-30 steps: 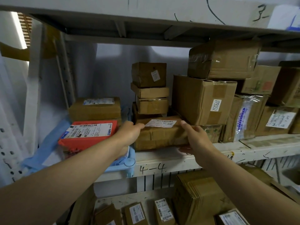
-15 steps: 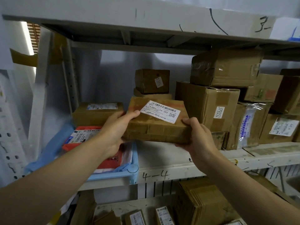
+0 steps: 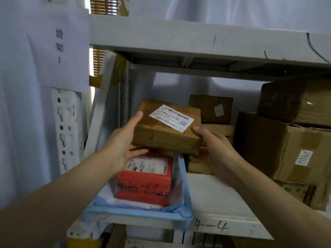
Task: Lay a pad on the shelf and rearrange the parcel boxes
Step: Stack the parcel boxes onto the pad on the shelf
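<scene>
Holding brown parcel box (image 3: 167, 128) lifted off shelf (image 3: 220, 196), now further left than 0.5 s ago, above red parcel (image 3: 145, 179) on blue pad (image 3: 141, 212). Left hand (image 3: 123, 140) and right hand (image 3: 214, 147) gripping its ends, fingers curled underneath, thumbs on top.

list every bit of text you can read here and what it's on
"货架 1": paper sign on the left wall
"J4-J02", printed twice: label on the held box
"J79152", turned sideways: sticker on the big box
"4-4": handwritten on the shelf edge
Red box: label and black scrawl too blurred to read
Small tag on the back box: unreadable
</scene>
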